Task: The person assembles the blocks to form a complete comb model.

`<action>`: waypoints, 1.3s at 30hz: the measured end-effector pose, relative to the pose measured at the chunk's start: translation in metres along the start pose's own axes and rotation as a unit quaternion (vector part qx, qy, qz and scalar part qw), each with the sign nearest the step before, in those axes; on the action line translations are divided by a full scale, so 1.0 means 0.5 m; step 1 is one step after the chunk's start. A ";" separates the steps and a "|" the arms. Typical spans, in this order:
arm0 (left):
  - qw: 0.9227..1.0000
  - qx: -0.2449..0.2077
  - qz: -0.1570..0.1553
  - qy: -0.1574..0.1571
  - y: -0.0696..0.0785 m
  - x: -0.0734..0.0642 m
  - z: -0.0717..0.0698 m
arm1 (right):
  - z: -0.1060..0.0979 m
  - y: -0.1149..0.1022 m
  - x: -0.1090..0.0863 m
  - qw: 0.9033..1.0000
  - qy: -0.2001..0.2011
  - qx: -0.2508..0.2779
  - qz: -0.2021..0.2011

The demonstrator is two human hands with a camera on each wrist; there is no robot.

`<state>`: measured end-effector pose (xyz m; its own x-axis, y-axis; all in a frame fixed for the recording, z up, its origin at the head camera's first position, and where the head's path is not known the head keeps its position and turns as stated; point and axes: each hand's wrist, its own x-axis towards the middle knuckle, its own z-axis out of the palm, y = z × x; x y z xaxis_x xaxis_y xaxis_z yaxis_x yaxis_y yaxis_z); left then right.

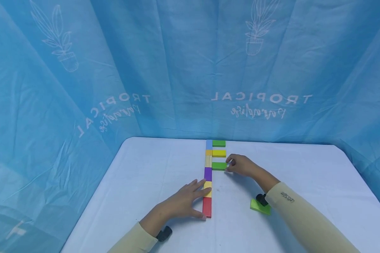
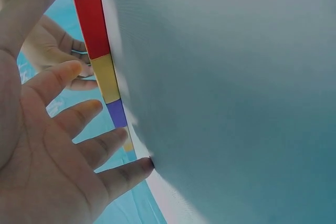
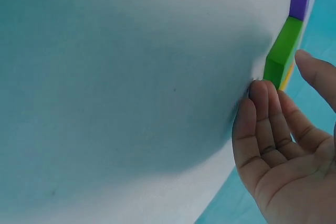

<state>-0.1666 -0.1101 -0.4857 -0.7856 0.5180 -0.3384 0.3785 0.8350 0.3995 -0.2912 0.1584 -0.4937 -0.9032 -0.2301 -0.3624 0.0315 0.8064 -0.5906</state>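
Flat coloured blocks form a line on the table: light blue (image 1: 209, 144), orange (image 1: 208, 152), pale wood (image 1: 208, 161), purple (image 1: 208, 174), yellow (image 1: 208, 194) and red (image 1: 207, 207). My left hand (image 1: 185, 201) is spread along the near part of this line, fingertips over the yellow block and thumb beside the red one. Three blocks project rightward from the line: a far green block (image 1: 219, 143), a yellow one (image 1: 219, 153) and a nearer green one (image 1: 219, 166). At that nearer green block's right end is my right hand (image 1: 242, 165), thumb apart from gently bent fingers.
A light green block (image 1: 260, 207) lies alone beneath the right forearm, partly covered by the black wrist camera (image 1: 261, 199). The white table (image 1: 145, 165) has a blue printed curtain (image 1: 190, 70) behind its far edge, close to the line's far end.
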 end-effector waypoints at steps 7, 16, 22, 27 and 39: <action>1.000 -0.002 0.003 -0.002 0.002 0.000 0.006 | -0.024 0.015 -0.038 0.999 0.018 0.024 -0.011; 1.000 0.015 -0.004 0.002 0.011 -0.005 0.007 | -0.041 0.040 -0.117 0.996 0.041 0.042 -0.065; 1.000 0.012 -0.005 0.010 0.014 -0.013 0.007 | -0.041 0.051 -0.178 0.995 0.045 0.048 -0.073; 1.000 0.010 -0.008 0.015 0.015 -0.015 0.009 | -0.040 0.063 -0.223 0.995 0.049 0.057 -0.069; 1.000 0.014 -0.003 0.017 0.013 -0.020 0.014 | -0.007 0.113 -0.295 0.992 0.065 0.056 -0.090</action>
<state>-0.1528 -0.1088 -0.4857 -0.8036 0.5073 -0.3111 0.3871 0.8427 0.3741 -0.1577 0.2397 -0.4712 -0.9460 -0.2861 -0.1525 -0.0938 0.6919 -0.7159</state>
